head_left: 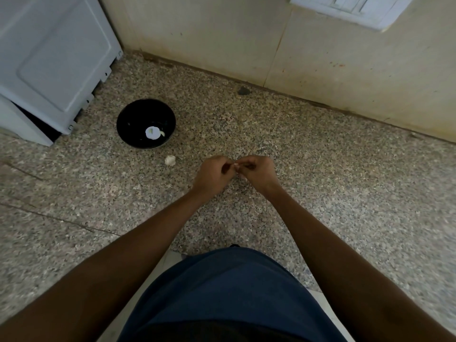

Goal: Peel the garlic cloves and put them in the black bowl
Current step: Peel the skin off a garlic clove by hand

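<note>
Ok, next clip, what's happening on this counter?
A person is working a small garlic clove between both hands, the left hand and right hand pinching it together above the speckled counter. The black bowl sits off to the left with some pale garlic already inside. A loose piece of garlic lies on the counter just beside the bowl. Whether the held clove is peeled yet is too small to tell.

Open counter [320,174] between hands and black bowl [128,124]; only garlic piece [170,160] lies between.

Home kitchen — speckled stone counter [320,169], wall switch plate [350,8].
</note>
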